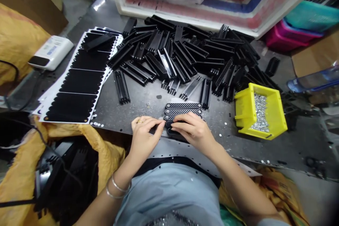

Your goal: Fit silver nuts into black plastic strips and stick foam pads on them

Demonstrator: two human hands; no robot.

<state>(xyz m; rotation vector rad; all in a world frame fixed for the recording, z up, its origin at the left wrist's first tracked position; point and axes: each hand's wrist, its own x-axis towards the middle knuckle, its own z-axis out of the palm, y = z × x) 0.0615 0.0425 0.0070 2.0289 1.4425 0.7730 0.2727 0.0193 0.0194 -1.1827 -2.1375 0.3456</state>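
Left hand (144, 137) and right hand (192, 131) sit close together at the near edge of a steel table (148, 102). Left fingertips curl in and touch the end of a black plastic part (172, 130); right fingers (185, 122) lie narrow across its top. Firm grip or light touch: cannot tell. The part lies on the table, partly hidden under the right hand, just in front of three slotted bars (183, 111) lying side by side. Behind them is a heap of black parts (182, 54). Left of the heap: black adhesive sheets (79, 77), stacked. Right of it: yellow bin (261, 113), tilted, full of small screws (260, 113). White device (50, 53) sits at the table's far left corner.
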